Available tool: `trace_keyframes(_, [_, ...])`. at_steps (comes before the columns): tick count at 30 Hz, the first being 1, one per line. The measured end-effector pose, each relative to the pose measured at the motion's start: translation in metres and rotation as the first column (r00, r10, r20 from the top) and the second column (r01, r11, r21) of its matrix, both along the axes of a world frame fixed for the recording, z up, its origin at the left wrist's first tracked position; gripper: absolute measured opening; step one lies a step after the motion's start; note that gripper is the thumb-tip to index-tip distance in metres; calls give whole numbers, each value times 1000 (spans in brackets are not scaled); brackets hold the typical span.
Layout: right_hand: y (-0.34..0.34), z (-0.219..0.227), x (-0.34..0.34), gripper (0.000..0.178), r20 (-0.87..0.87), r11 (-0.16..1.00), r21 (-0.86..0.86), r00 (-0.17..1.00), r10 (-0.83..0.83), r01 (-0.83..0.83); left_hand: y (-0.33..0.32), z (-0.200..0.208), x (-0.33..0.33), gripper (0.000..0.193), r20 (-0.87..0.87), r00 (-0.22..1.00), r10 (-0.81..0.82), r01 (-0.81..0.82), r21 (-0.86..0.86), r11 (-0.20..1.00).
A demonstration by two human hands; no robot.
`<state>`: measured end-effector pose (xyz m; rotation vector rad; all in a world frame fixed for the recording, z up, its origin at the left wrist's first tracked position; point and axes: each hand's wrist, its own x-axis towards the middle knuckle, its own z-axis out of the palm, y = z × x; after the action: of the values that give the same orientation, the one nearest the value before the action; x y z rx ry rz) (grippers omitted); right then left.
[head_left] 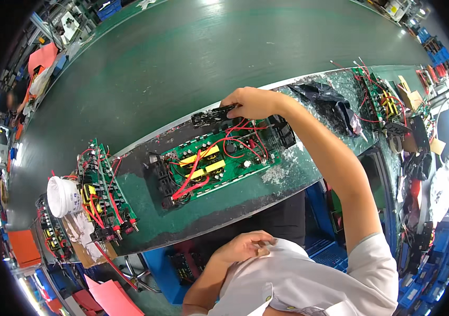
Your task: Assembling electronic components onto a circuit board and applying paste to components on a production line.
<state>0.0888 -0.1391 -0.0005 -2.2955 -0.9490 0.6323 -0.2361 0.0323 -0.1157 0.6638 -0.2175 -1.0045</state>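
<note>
Had the left hand [245, 246] close against the front of the pale shirt [293, 274], between five and six o'clock from the green circuit board [230, 169], with fingers loosely curled; could not tell if holding anything. Noticed a blue bin [161, 276] below the bench edge, toward seven o'clock.

Found that circuit board lying on the near green bench [256, 192], set slightly aslant, bearing yellow-wrapped components [215, 167] and crossed by red wires [185, 184]. Saw a black end piece [164, 179] between eight and nine o'clock on it, and a slotted black end piece [286, 134] between two and three.

Spotted a second board [103, 187] at about half past eight, also carrying red wires and yellow parts, with a white tub [62, 196] just beyond, near nine.

Reached the right hand [251, 104] out to one o'clock, above the board's far side, with thumb and fingers closed on the end of a speckled black strip [210, 117]; held that strip pointing off to the left, at twelve o'clock.

Saw crumpled black plastic [330, 99] at two o'clock and a third board [378, 100] past it, between two and three. Made out a wide dark green surface [224, 47] farther off at twelve, and a pinkish-red sheet [43, 57] at ten.
</note>
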Motion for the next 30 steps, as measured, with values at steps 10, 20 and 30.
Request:
trace_keyframes(10, [94, 46, -142, 69, -376, 438, 881, 826, 419, 179, 130, 275, 191, 11, 57, 384, 922, -621, -722, 303])
trace_keyframes(20, [158, -35, -271, 51, -650, 263, 595, 263, 713, 759, 193, 317, 260, 25, 34, 482, 876, -548, -768, 331])
trace_keyframes(30, [138, -41, -359, 84, -625, 777, 432, -469, 624, 457, 197, 295, 254, 20, 271, 300, 915, -523, -755, 395])
